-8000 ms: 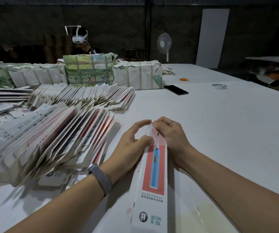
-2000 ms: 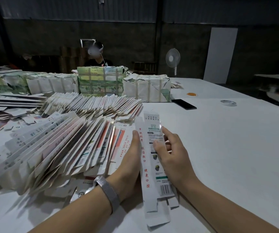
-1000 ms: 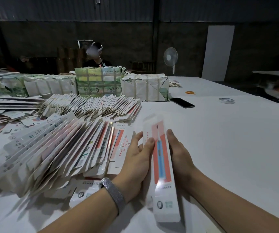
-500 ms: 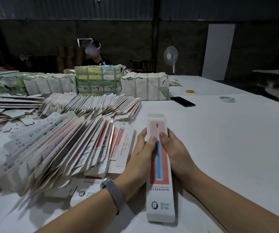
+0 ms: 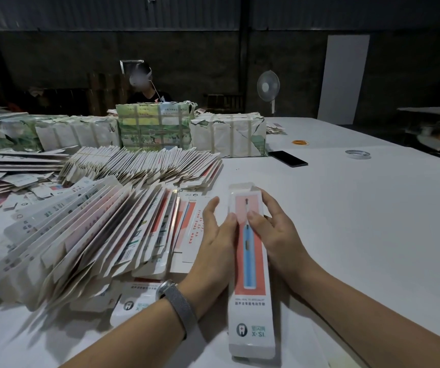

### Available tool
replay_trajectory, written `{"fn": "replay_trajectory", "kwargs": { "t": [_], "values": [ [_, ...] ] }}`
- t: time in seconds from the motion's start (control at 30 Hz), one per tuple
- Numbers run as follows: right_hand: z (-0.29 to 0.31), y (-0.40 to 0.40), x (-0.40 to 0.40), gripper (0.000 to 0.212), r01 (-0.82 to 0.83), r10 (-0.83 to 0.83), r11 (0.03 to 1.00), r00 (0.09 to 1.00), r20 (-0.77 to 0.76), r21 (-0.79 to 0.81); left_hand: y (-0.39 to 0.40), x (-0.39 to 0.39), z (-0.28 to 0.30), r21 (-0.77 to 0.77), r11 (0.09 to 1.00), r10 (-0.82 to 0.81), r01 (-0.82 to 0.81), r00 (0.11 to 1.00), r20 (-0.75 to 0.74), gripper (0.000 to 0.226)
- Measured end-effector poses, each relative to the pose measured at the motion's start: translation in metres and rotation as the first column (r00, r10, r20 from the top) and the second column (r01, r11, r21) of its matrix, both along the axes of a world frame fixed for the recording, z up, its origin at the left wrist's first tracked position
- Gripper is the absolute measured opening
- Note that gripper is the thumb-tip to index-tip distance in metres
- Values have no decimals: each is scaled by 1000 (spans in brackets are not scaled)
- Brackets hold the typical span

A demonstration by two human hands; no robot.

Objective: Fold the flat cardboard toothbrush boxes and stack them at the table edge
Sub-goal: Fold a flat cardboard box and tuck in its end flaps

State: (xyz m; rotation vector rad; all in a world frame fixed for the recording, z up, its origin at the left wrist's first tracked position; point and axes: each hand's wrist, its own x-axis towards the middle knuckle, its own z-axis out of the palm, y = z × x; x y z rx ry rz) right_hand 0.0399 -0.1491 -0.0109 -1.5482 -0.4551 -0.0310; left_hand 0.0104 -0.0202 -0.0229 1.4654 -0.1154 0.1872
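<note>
A long white toothbrush box [image 5: 250,301] with a red panel and a blue toothbrush picture lies face up on the white table [image 5: 359,221], pointing away from me. My left hand [image 5: 214,240] lies against its left side, fingers straight, thumb pressing on the printed face. My right hand [image 5: 275,232] lies along its right side, thumb on the face beside the left thumb and index finger against the far right edge. A fanned pile of flat boxes [image 5: 80,235] leans just left of my left hand.
A second row of flat boxes [image 5: 144,166] lies behind the pile, with taped paper bundles [image 5: 155,128] further back. A phone [image 5: 287,158], a tape roll [image 5: 358,154] and an orange ring [image 5: 300,142] lie far right. Another person [image 5: 147,86] sits across the table.
The box was turned from its printed back to its red front and laid down. Both thumbs came from the box's sides onto its face.
</note>
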Motion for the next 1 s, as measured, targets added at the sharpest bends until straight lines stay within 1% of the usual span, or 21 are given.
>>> {"fn": "replay_trajectory", "kwargs": {
  "t": [0.07,0.13,0.33,0.43,0.53,0.6,0.7,0.77,0.8,0.87,0.9,1.0],
  "values": [
    [0,1,0,38,-11,12,1000,1000,-9,12,1,-1,3,-23,1000,9,-9,1000,-13,42],
    [0,1,0,36,-19,19,1000,1000,-23,19,1,0,4,-7,1000,8,-8,1000,-18,42],
    [-2,-1,4,37,-28,29,1000,994,-103,9,1,0,4,-11,1000,-9,9,1000,-21,28],
    [-3,1,5,30,-39,42,999,989,-141,30,2,2,3,-21,1000,-4,3,999,-37,20],
    [-4,1,5,25,-50,58,997,985,-162,50,5,6,1,-13,1000,12,-12,999,-49,18],
    [-3,0,4,19,-55,62,997,984,-168,46,6,7,0,-35,999,15,-17,998,-62,19],
    [-2,-2,4,17,-50,55,998,983,-174,37,6,7,0,-26,1000,5,-8,996,-84,27],
    [-3,-1,4,17,-45,51,998,985,-166,39,7,8,-1,-13,1000,-1,0,997,-82,19],
    [-2,-1,3,20,-35,41,999,987,-157,39,7,8,-2,-6,1000,-1,1,997,-79,15],
    [-2,1,3,32,-2,9,999,991,-131,47,7,8,-2,12,1000,4,-3,997,-73,15],
    [-3,1,3,35,14,-7,998,992,-125,56,7,8,-1,31,1000,4,-2,997,-71,16],
    [-6,-1,4,23,28,-14,994,992,-129,106,5,6,0,53,998,-22,26,997,-69,18]
  ]
}}
